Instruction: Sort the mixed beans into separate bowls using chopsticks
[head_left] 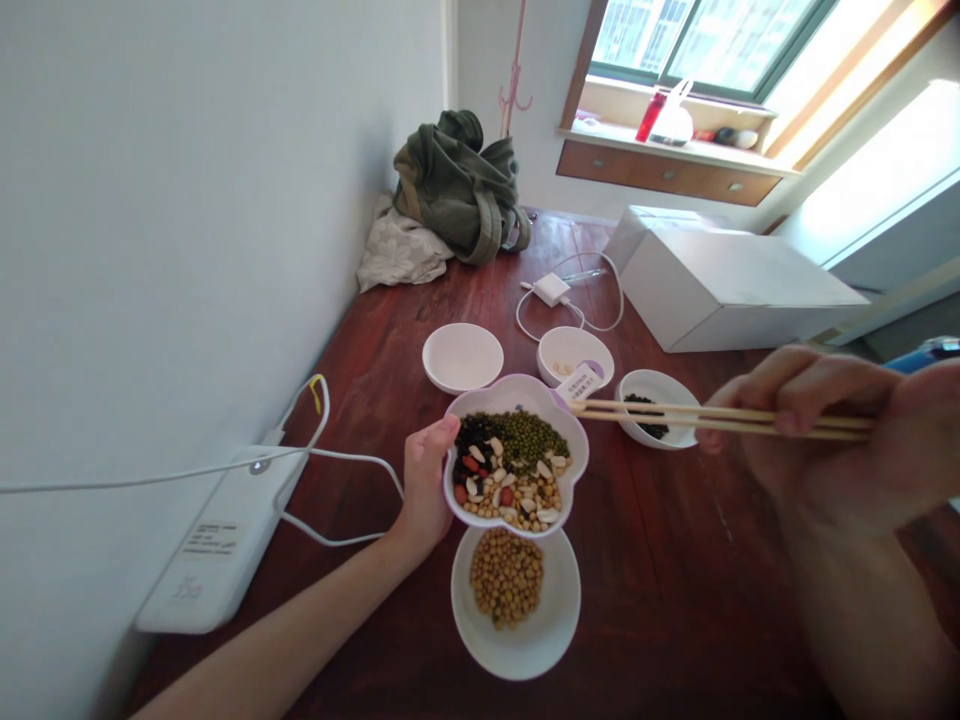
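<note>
My left hand [426, 475] grips the left rim of a flower-shaped white bowl [577, 435] with a lilac edge, thumb on top. Green beans, dark beans, yellow soybeans, pale peanuts and a few red-skinned ones lie mixed in it. In my right hand [817, 455], blurred and close to the camera, is a pair of wooden chopsticks [720, 413]. Their tips are near the bowl's right edge, by a white label [579, 384]. Partly under the flower-shaped bowl is a round white bowl [517, 655] of soybeans [506, 580].
Behind stand a white dish [463, 357], a bowl [600, 350] with pale pieces and a bowl [660, 382] with dark green beans. A white power bank [225, 540] with cables lies left. A charger [552, 289], green bag [465, 185] and white box [742, 270] are farther back.
</note>
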